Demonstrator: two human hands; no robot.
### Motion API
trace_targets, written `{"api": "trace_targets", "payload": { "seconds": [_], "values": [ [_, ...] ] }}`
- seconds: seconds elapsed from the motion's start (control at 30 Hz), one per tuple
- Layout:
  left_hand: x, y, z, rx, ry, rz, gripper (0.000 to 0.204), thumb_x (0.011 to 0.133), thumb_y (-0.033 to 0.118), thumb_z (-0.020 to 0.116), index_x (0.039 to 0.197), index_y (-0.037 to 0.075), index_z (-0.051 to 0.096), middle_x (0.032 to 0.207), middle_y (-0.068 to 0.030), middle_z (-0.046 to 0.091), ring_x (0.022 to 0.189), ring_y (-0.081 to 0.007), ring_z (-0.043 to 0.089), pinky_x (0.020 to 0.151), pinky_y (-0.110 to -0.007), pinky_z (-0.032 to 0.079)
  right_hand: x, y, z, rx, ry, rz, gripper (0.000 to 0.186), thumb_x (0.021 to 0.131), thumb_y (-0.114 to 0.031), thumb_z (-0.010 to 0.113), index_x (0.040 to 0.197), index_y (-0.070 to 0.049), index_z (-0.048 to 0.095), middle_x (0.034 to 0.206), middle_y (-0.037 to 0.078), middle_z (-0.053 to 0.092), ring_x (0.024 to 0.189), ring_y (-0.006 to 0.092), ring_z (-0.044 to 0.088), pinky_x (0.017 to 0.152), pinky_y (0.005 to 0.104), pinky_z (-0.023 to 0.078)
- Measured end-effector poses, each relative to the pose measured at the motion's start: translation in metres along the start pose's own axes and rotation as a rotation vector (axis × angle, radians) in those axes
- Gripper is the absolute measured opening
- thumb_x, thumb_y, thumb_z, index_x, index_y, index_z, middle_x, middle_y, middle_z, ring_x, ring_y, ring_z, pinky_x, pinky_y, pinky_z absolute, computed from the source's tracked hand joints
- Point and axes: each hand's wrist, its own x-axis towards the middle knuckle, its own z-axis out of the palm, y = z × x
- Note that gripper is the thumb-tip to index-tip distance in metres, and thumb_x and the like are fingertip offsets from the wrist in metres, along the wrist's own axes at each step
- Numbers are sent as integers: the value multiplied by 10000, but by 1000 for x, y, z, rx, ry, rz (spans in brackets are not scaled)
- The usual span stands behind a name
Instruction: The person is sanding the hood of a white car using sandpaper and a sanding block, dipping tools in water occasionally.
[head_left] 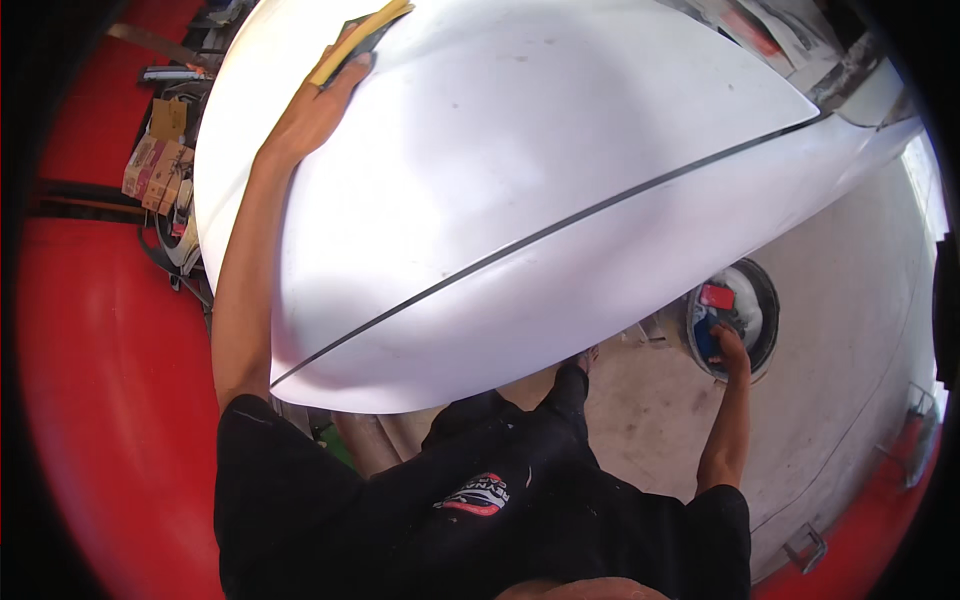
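Note:
A white car body panel [520,120] with a long dark seam fills the upper view. My left hand [325,100] rests on its upper left part, closed on a yellow pad [355,35] with a dark grey sheet under it. Low at the right, beside the panel, my right hand [730,345] reaches into a round dark bucket [770,315], fingers curled on a blue item [707,330]. A red block [717,296] and whitish contents lie in the bucket.
Red vehicle bodywork [100,400] runs along the left. Cardboard boxes [155,175] and mixed clutter sit behind the panel at the upper left. More clutter lies at the upper right. The concrete floor [840,360] shows at the right, with red bodywork [880,500] beyond.

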Motion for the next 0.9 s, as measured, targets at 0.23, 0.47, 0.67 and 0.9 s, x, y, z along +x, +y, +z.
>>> {"api": "trace_targets", "payload": {
  "seconds": [0.23,0.47,0.67,0.9],
  "values": [
    [-27,-105,-15,-97,16,331,589,1075,503,441,1621,311,332,1694,-70,286,1574,-316,216,1293,-457,216,-153,-76,-79,1034,52,-428,519,887,-412,716,1276,-95,587,1198,117,661,1053,316,658,603,376,594],
    [-68,-313,-52,-72,57,-71,652,1084,556,304,1653,245,237,1715,-27,226,1595,-211,133,1321,-373,94,-350,-235,13,1341,-563,-850,747,931,-386,707,1531,-53,411,1555,230,447,1340,352,539,751,434,641],
    [-58,-471,-50,-72,187,-507,768,1044,643,260,1675,228,123,1744,-12,117,1607,-233,67,1314,-398,55,-438,-425,245,569,-777,-923,688,1010,-411,647,1522,-9,420,1520,291,464,1310,349,587,716,369,677],
    [-140,-409,-38,-148,193,-244,700,1072,589,271,1663,221,205,1733,-53,156,1601,-271,85,1313,-414,43,-517,-538,619,45,-714,-1090,317,886,-227,688,1127,-26,643,813,67,672,545,139,610,350,256,402]
  ]
}}
